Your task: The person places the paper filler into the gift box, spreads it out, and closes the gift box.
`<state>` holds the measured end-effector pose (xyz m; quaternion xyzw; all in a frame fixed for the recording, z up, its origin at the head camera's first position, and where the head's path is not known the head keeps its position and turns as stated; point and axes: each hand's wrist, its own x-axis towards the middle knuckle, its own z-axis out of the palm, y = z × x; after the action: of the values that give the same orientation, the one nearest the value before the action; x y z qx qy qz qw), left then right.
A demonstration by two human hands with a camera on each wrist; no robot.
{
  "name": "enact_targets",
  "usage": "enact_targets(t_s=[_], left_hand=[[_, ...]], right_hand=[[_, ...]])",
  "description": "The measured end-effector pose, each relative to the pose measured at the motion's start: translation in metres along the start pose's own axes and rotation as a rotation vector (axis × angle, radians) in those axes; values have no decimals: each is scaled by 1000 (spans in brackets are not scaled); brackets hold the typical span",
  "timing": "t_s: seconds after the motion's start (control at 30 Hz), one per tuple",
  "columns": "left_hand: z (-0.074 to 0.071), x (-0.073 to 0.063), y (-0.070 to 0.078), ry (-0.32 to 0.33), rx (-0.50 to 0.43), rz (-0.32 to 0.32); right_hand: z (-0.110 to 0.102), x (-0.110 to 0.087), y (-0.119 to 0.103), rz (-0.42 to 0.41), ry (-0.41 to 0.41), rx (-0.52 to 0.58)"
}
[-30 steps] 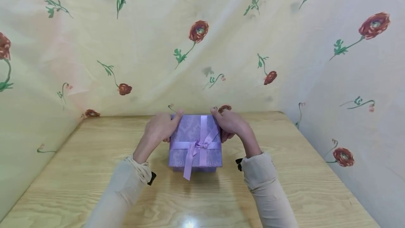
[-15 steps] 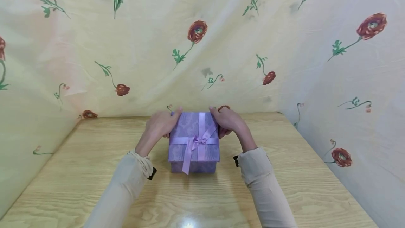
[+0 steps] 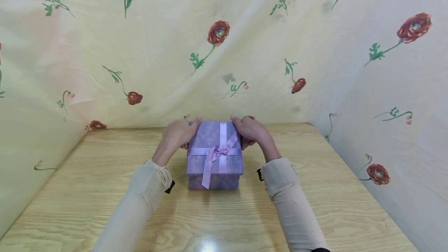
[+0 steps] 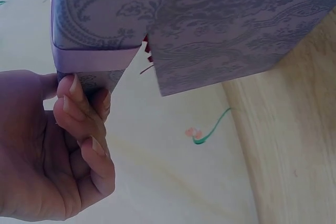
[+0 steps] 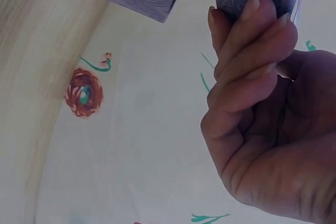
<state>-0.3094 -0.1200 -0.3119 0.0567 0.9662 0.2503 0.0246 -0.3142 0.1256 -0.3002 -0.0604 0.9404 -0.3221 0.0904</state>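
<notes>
A purple patterned gift box stands on the table, its lid (image 3: 206, 135) crossed by a lilac ribbon with a bow (image 3: 221, 151). Below the lid's near edge shows the front of the box base (image 3: 227, 182). My left hand (image 3: 177, 133) pinches the lid's far left corner, thumb on top and fingers beneath its rim. At the far right corner my right hand (image 3: 253, 132) grips in the same way. In the left wrist view the lid is tilted, with a wedge-shaped gap between it and the base (image 4: 220, 40). The inside of the box is hidden.
The box rests on a light wood-grain table (image 3: 122, 189). Pale cloth (image 3: 168, 49) printed with red flowers hangs behind and on both sides, close beyond the hands. A dark red patch (image 4: 147, 48) shows in the gap; I cannot tell what it is.
Both hands have raised the lid slightly, and its near edge sits higher in view. More of the base's front wall now shows under it. The grip looks the same.
</notes>
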Motion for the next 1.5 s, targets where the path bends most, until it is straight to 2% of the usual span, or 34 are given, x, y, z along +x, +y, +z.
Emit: enact_targets(t_s=[0.13,0.47,0.8,1.0,1.27,1.5], left_hand=[[4,3,-4,-8,3,-10],[16,6,-13,46,-25,-14],[8,10,-7,84,-12,-25],[12,14,-8,53,-23,-42],[15,19,-12,48,-31,-52],[24,21,-21,60,-64,-61]], right_hand=[[6,5,3,21,16,-4],[15,15,6,18,35,-86],[5,16,-5,55,60,-167],[9,23,-1,88,6,-155],[15,30,4,89,19,-130],[25,36,10,76,39,-120]])
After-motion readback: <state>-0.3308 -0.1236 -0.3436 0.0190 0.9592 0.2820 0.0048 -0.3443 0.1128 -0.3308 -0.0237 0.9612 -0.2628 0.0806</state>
